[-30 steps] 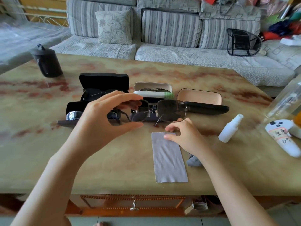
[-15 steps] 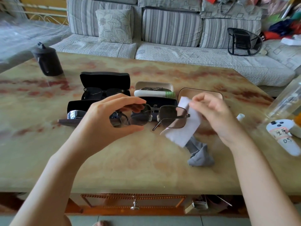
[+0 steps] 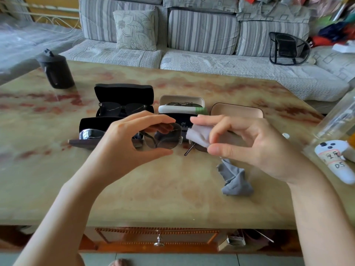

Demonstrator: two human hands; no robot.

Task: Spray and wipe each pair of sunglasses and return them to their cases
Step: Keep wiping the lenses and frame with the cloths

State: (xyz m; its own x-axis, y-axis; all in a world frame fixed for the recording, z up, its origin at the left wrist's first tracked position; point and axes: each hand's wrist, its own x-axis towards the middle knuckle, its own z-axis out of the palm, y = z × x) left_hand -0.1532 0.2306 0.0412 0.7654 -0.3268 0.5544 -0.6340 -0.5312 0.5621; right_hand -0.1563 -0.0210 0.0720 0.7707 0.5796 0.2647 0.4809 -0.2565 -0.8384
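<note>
Grey cloth [image 3: 235, 180]: soft and crumpled, lying toward the near right of the table [image 3: 153, 204], just below the right hand. I take it for a spare left within reach.
Left hand [image 3: 115, 148]: thumb under and forefinger over one lens rim, clamped on the sunglasses [image 3: 163, 140]. I judge it an edge grip that spares the glass from fingerprints and steadies the frame.
Sunglasses: held up over the middle of the table. Thin metal frame, squarish tinted lenses, one temple tip hanging down.
Right hand [image 3: 255, 146]: thumb and fingers closed on the white cloth [image 3: 199, 134], which is folded round the other lens. I think that is so both faces get rubbed together.
White cloth: thin, matte, pliant.
Black case [image 3: 124, 92]: hard shell, open behind the hands, with a dark pair inside.
Tan case [image 3: 237, 110]: smooth, rounded, open. What I see of it holds nothing, so it probably awaits this pair.
Black canister [image 3: 55, 72]: matte cylinder near the far left corner.
</note>
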